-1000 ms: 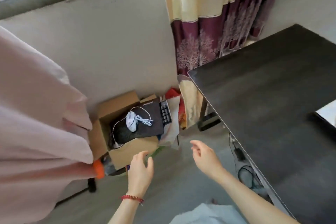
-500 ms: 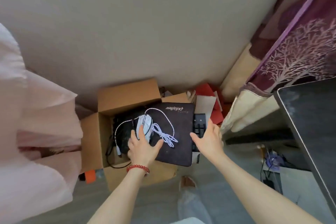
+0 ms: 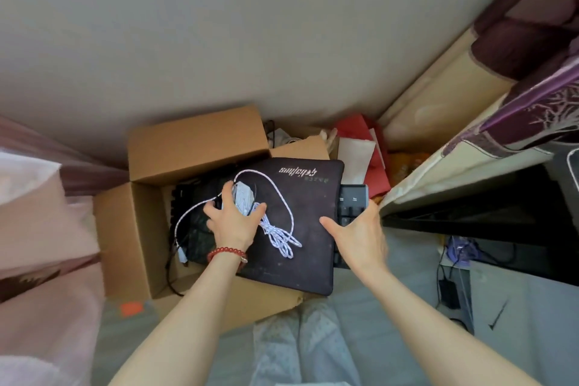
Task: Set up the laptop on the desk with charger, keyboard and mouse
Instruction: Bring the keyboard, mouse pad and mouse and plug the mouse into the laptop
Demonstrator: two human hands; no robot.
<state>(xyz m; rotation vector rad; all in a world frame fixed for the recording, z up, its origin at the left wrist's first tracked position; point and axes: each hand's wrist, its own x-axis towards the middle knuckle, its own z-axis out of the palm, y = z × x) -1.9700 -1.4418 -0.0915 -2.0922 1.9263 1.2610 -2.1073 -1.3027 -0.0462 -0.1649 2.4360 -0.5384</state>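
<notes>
Reaching down into the box (image 3: 194,147) at centre frame, the left hand (image 3: 232,222) spreads its fingers over the white mouse (image 3: 242,197), thumb on one side and fingers on the other, closing round it but, as far as I can judge, not lifting yet. The mouse sits on the black pad (image 3: 300,229), which lies across the box top. The right hand (image 3: 360,235) is flat and open at the pad's right edge, fingers straight along the keyboard (image 3: 352,200) that pokes out from under the pad; whether it presses the keyboard or just hovers there I cannot tell.

Now the risk. The mouse's white cable (image 3: 279,235) loops wide over the pad and bunches in a coil just right of the left wrist. Lift the mouse fast and that cable may drag, snag on the box flap or catch the bead bracelet. The pad overhangs the box's near edge, so a tug on it could tip it to the floor, and the keyboard beneath could slide with it.

Plenty is hidden. Most of the keyboard is under the pad; only a few keys show. Dark things deeper in the box, lower left, are too murky to name, so charger and laptop cannot be picked out there. The desk (image 3: 470,216) shows only as a dark edge at right, cut by the curtain.
</notes>
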